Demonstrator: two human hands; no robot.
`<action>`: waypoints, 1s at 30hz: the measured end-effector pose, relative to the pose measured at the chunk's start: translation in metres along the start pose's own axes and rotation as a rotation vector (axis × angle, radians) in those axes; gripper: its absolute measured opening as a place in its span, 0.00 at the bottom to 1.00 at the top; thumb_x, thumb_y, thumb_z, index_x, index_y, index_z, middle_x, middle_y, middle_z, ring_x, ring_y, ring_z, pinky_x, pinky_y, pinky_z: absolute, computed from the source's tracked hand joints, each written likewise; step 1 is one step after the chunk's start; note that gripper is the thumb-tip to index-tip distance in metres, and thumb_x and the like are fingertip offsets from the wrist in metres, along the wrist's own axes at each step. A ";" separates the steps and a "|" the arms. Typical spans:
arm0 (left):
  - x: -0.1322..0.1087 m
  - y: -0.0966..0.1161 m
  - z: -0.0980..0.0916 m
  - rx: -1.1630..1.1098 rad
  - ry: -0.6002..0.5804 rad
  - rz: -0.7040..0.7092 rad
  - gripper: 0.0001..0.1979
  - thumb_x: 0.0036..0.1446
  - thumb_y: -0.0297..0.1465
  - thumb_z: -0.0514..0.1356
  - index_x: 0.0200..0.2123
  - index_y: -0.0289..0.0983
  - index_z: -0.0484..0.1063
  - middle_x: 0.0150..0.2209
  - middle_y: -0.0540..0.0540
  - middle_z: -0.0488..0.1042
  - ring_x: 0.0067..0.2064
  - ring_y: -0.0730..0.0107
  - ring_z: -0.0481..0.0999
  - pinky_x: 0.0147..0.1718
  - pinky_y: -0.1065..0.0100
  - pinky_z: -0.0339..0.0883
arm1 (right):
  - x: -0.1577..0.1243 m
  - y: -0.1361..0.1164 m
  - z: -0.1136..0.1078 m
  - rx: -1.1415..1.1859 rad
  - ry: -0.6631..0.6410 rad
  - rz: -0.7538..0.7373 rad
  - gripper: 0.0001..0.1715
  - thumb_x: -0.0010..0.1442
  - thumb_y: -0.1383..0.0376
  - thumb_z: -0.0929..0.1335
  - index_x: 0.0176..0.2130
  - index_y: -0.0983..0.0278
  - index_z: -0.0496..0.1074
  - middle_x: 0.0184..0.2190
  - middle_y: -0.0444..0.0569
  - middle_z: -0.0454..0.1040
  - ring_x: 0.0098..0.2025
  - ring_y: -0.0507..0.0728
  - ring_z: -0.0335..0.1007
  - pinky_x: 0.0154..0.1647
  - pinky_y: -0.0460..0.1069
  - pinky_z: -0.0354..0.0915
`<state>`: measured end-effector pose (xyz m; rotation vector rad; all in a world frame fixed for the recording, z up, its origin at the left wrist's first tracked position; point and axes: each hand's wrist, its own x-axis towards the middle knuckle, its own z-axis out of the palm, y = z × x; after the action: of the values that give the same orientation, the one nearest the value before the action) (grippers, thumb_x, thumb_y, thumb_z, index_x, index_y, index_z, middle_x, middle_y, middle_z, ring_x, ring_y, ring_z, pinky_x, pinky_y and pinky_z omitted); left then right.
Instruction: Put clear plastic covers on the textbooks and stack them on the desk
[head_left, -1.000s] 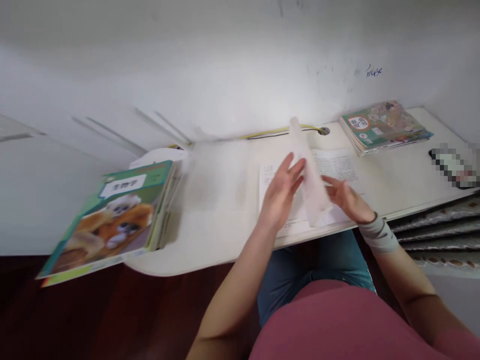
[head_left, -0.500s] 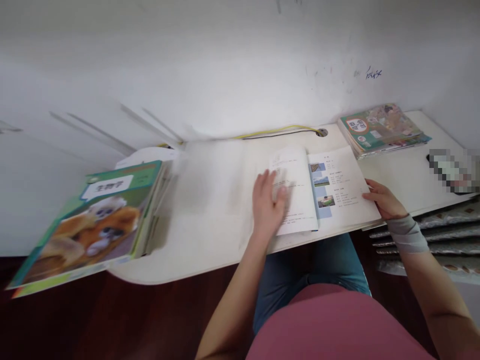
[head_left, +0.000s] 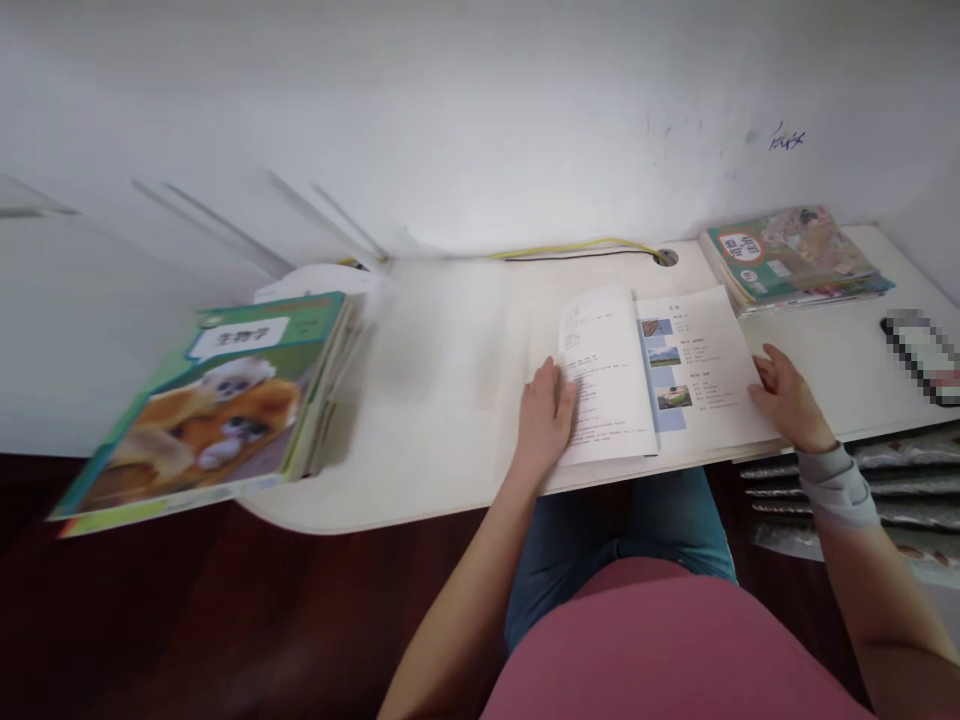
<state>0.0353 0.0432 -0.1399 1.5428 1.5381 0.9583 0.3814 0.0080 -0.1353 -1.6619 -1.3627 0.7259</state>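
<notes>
An open book (head_left: pixel 716 400) lies on the white desk in front of me, its right page showing a contents list with small photos. Its left page (head_left: pixel 604 385) bulges up in a curve from the spine. My left hand (head_left: pixel 546 410) rests along the left page's outer edge, fingers stretched and thumb apart. Beside the right page's edge is my right hand (head_left: pixel 791 400), a grey band round its wrist; the fingers are bent, with a gap between thumb and forefinger. The thumb touches or nearly touches the page edge.
A stack of textbooks (head_left: pixel 202 410) overhangs the desk's left front edge. More books (head_left: pixel 795 255) are piled at the back right, near a blurred-out phone (head_left: pixel 926 355). A yellow cable (head_left: pixel 570 245) runs along the wall to a hole (head_left: pixel 665 257). Silvery packs (head_left: pixel 892 490) sit below the right edge.
My left hand has come down onto the left page's outer edge. My right hand's thumb has drawn back to the page's edge. The view has shifted slightly.
</notes>
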 end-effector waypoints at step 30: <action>-0.013 0.080 0.072 -1.162 -0.651 -0.361 0.21 0.45 0.47 0.68 0.31 0.34 0.72 0.24 0.50 0.71 0.25 0.76 0.69 0.28 0.71 0.67 | -0.057 -0.076 0.049 -0.177 -0.209 -0.637 0.39 0.62 0.58 0.66 0.67 0.54 0.47 0.67 0.55 0.51 0.67 0.63 0.49 0.65 0.63 0.53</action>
<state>0.1355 0.0301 -0.0998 0.5836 0.5283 0.7734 0.2904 -0.0311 -0.0964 -1.1807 -2.0162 0.4140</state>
